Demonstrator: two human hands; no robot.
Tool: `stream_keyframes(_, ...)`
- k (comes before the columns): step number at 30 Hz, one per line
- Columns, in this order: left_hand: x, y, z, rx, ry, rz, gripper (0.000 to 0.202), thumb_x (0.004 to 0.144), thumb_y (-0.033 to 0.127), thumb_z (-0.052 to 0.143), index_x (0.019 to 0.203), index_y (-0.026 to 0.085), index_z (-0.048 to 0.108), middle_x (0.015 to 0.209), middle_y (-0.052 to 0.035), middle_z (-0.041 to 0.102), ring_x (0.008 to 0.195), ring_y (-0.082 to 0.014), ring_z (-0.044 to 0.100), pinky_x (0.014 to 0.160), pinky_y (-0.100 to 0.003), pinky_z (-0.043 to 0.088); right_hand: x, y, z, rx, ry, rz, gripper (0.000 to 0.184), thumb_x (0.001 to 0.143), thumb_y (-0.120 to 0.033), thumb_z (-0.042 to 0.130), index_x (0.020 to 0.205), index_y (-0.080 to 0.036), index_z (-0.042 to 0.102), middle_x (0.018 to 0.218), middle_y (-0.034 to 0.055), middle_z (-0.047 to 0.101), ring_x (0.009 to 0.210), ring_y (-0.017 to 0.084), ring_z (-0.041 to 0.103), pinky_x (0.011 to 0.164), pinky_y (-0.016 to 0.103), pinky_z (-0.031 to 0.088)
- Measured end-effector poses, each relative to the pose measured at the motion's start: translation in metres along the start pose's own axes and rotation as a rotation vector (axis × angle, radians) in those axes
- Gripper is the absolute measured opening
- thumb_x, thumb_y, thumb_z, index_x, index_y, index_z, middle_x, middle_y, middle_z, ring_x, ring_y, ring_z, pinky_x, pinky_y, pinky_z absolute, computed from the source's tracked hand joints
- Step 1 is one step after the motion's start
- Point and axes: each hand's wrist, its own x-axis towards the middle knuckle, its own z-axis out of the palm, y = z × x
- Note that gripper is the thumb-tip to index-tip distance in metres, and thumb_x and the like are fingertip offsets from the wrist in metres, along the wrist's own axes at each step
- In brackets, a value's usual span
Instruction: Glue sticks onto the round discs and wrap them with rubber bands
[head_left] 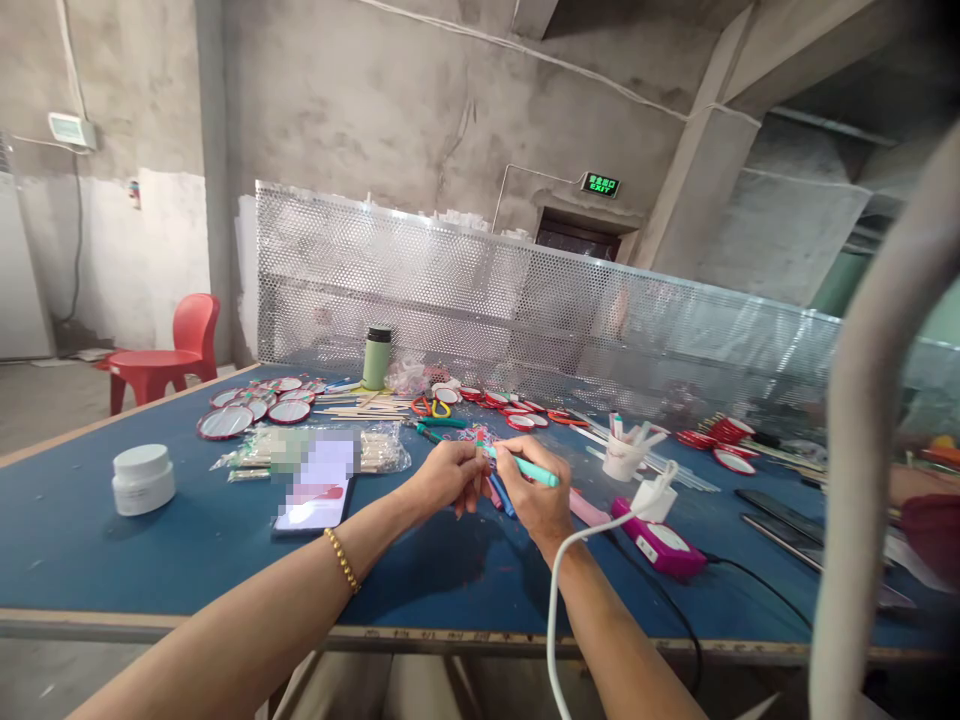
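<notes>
My right hand (538, 492) grips a turquoise marker pen (536, 470), its tip pointing left toward my other hand. My left hand (448, 474), with a gold bead bracelet (342, 562) at the wrist, is closed in a pinch close to the pen tip. A small bit of red and green shows at its fingertips, too small to name. Below and between the hands lie blue and purple pens (501, 494), partly hidden by my fingers. Just behind the hands are pliers with teal handles (442, 424).
A lit phone (319, 485) rests against bagged sticks (382, 447) on the left, near a white jar (143, 480). Red-rimmed discs (225, 421), a green bottle (376, 360) and a pen cup (622, 457) stand farther back. A magenta power strip (660, 545) with cables lies right.
</notes>
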Motion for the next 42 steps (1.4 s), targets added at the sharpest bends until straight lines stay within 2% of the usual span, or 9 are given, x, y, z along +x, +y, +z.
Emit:
stream_keyframes(10, -0.0003, 0.0014, 0.0002, 0.007, 0.006, -0.014, 0.03, 0.083, 0.039, 0.058, 0.068, 0.015, 0.051, 0.057, -0.0011, 0.061, 0.04, -0.0078, 0.052, 0.039, -0.018, 0.039, 0.0, -0.0009, -0.0001, -0.004, 0.002, -0.002, 0.019, 0.085, -0.021, 0.057, 0.067, -0.018, 0.061, 0.056, -0.0017, 0.062, 0.049, 0.012, 0.055, 0.053, 0.023, 0.042)
stream_keyframes(16, 0.001, -0.0008, 0.0002, 0.001, 0.02, -0.016, 0.035, 0.081, 0.043, 0.062, 0.065, 0.015, 0.05, 0.054, -0.0009, 0.06, 0.04, -0.0085, 0.053, 0.039, -0.018, 0.04, 0.0, 0.0001, 0.0001, -0.003, -0.011, -0.006, 0.018, 0.085, -0.021, 0.057, 0.069, -0.018, 0.062, 0.059, -0.0011, 0.063, 0.052, 0.012, 0.057, 0.054, 0.023, 0.042)
stream_keyframes(23, 0.0018, -0.0026, -0.001, 0.002, -0.001, -0.012, 0.033, 0.082, 0.044, 0.058, 0.066, 0.015, 0.05, 0.057, -0.0017, 0.061, 0.04, -0.008, 0.052, 0.039, -0.018, 0.038, -0.0005, 0.0007, -0.0002, -0.005, -0.011, 0.0, 0.017, 0.085, -0.021, 0.057, 0.07, -0.018, 0.063, 0.056, -0.002, 0.062, 0.048, 0.012, 0.054, 0.051, 0.024, 0.041)
stream_keyframes(42, -0.0024, 0.0055, 0.0012, 0.01, 0.004, -0.022, 0.034, 0.081, 0.046, 0.059, 0.068, 0.015, 0.05, 0.057, -0.0009, 0.06, 0.041, -0.0077, 0.051, 0.039, -0.018, 0.036, 0.0001, -0.0017, -0.0012, -0.015, -0.013, 0.008, 0.019, 0.086, -0.023, 0.055, 0.068, -0.019, 0.061, 0.057, -0.0015, 0.063, 0.05, 0.013, 0.056, 0.053, 0.024, 0.042)
